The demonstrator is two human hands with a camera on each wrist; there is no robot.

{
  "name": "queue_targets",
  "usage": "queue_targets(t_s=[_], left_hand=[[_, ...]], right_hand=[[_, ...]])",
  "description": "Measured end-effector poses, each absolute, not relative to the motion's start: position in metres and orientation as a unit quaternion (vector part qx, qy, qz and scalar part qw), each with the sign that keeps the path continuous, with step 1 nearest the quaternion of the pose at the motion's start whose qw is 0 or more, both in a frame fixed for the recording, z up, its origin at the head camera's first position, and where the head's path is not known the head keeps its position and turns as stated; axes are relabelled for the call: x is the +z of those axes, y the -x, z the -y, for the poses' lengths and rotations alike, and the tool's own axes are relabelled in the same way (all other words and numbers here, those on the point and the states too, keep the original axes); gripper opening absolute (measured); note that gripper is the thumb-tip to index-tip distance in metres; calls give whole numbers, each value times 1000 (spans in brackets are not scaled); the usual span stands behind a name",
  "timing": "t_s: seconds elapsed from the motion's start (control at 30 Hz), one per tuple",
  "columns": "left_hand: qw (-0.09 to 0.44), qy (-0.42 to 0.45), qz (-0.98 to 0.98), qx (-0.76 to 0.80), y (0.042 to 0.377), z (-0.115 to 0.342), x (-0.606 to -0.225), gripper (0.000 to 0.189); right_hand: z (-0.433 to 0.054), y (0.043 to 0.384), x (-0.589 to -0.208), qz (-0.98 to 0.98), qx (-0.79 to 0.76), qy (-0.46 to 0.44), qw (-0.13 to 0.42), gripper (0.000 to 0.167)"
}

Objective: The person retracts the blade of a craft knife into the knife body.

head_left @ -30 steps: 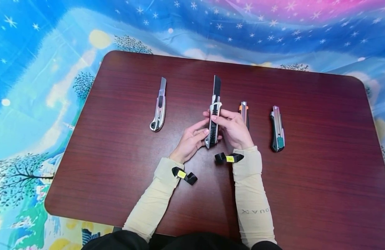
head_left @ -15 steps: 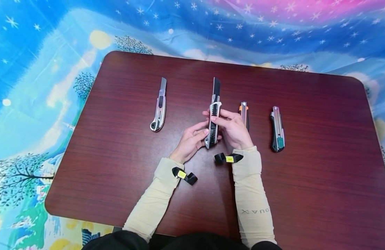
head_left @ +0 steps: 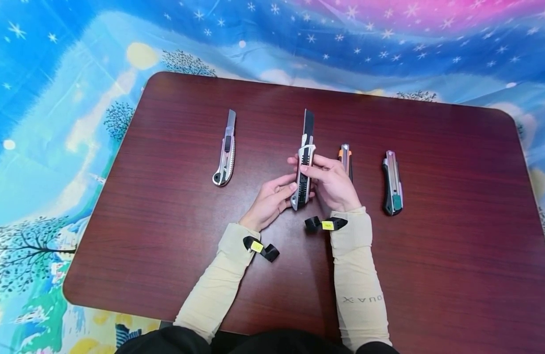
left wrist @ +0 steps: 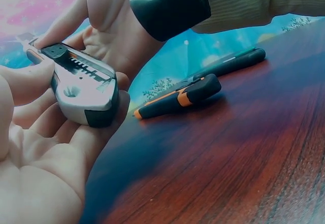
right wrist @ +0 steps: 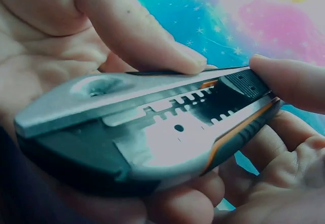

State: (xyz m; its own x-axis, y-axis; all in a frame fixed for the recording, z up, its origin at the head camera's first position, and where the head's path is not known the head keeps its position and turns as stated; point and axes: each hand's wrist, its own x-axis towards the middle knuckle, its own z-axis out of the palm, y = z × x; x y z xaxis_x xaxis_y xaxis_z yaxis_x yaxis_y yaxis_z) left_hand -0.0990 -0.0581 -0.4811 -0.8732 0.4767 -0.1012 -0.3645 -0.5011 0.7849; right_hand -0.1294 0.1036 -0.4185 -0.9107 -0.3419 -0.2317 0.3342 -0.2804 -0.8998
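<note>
A silver and black utility knife (head_left: 303, 174) is held above the middle of the table, its dark blade extended and pointing away from me. My left hand (head_left: 270, 199) grips the rear of its handle, thumb on the near side and fingers beneath. Higher up the handle, my right hand (head_left: 334, 182) pinches it, with the thumb by the black slider (right wrist: 244, 84). In the left wrist view the knife's butt end (left wrist: 89, 102) faces the camera, lying across the left fingers. Orange trim shows along the handle in the right wrist view.
On the dark red table (head_left: 166, 221) lie a silver utility knife (head_left: 225, 152) with its blade out at left, an orange and black utility knife (head_left: 345, 157) partly hidden behind my right hand, and a black and green utility knife (head_left: 392, 184) at right. A patterned cloth (head_left: 272, 44) hangs behind.
The held knife and my right hand have shifted very slightly to the right. Both grips look the same, and the knives on the table have not moved.
</note>
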Motion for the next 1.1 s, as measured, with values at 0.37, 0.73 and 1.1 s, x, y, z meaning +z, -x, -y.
queue_targets(t_s=[0.37, 0.73, 1.1], left_hand=[[224, -50, -446, 865, 99, 58, -482, 41], [186, -31, -443, 876, 100, 58, -482, 43], [178, -36, -447, 876, 98, 60, -482, 43]], right_hand=[[-101, 130, -419, -561, -801, 12, 209, 37], [-98, 131, -427, -591, -773, -5, 230, 53], [-93, 130, -427, -592, -780, 41, 199, 46]])
